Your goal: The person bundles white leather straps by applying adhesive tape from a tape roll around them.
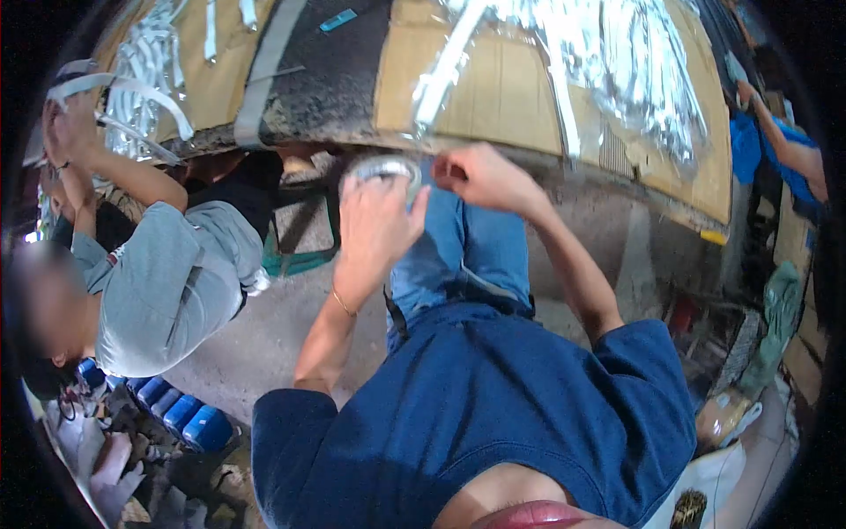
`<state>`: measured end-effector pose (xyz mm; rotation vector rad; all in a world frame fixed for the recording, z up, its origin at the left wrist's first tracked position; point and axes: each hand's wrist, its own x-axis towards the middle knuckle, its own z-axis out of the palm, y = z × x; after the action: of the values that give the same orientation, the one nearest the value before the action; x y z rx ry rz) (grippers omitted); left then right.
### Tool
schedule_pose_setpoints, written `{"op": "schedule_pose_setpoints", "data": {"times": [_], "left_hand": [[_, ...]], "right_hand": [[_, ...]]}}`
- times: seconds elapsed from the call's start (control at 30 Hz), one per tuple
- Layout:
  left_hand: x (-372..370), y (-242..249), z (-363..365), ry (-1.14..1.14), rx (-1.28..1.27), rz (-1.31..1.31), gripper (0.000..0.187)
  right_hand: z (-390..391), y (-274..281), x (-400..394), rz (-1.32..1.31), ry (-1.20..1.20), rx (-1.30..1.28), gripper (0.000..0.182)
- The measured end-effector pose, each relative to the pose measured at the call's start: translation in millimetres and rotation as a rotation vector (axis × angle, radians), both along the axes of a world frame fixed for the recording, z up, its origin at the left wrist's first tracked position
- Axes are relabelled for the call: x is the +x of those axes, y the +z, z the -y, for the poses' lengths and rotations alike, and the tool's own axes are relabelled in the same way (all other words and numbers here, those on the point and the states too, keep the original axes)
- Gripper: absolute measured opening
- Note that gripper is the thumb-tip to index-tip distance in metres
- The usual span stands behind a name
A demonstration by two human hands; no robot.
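My left hand (379,219) is raised over my lap, just short of the table edge. Its fingers are on a shiny round ring (401,167) that looks like a roll of clear tape, blurred by motion. Close by on the right, my right hand (493,182) has its fingers curled together. Whatever may be between those fingers is too dark and blurred to make out. Beyond both hands, white strips (648,75) in clear plastic lie heaped on the cardboard-covered tabletop (507,88), and one strip (564,106) hangs toward the near edge.
At left, a person in a grey shirt (159,291) holds a pale strip (145,84) near another heap. A co-worker's arm (789,145) reaches in at far right. A small blue object (338,20) lies on the tabletop. Several blue cylinders (207,428) stand on the floor.
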<state>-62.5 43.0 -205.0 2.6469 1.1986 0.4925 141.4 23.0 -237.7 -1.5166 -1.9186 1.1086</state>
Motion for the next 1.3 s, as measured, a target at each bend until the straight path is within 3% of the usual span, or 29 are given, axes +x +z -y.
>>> {"op": "schedule_pose_setpoints", "data": {"times": [0.03,0.07,0.13,0.27,0.33,0.4,0.53,0.67,0.83,0.97,1.13,1.3], "left_hand": [[-6,-14,21,-0.037,-0.091,-0.009,0.022],[-11,-29,39,-0.071,-0.182,-0.019,0.023],[-16,-62,71,-0.116,-0.233,-0.06,0.022],[-7,-74,92,-0.134,-0.277,-0.146,0.021],[4,-83,84,-0.15,-0.291,-0.166,0.019],[15,-101,71,-0.221,-0.406,-0.003,0.021],[43,-102,41,-0.188,-0.449,-0.088,0.022],[57,-104,29,-0.164,-0.28,-0.175,0.024],[61,-127,25,-0.299,-0.241,-0.183,0.02],[62,-137,29,-0.304,-0.251,-0.238,0.019],[66,-132,33,-0.193,-0.264,-0.188,0.019],[72,-136,30,-0.142,-0.316,-0.241,0.02]], "right_hand": [[34,-28,-7,-0.071,-0.05,-0.038,0.02],[61,-29,-15,-0.15,-0.139,-0.235,0.024],[107,-51,-23,-0.125,-0.295,-0.378,0.021],[163,-102,-23,-0.242,-0.447,-0.405,0.017],[162,-115,-16,-0.514,-0.582,-0.384,0.015],[151,-120,-11,-0.59,-0.678,-0.318,0.015],[126,-132,12,-0.543,-0.627,-0.257,0.015],[108,-137,18,-0.436,-0.663,-0.258,0.014],[104,-140,16,-0.195,-0.647,-0.203,0.016],[106,-151,12,-0.196,-0.648,-0.178,0.013],[103,-165,11,-0.437,-0.708,-0.113,0.014],[99,-168,13,-0.4,-0.682,-0.11,0.015]]}}
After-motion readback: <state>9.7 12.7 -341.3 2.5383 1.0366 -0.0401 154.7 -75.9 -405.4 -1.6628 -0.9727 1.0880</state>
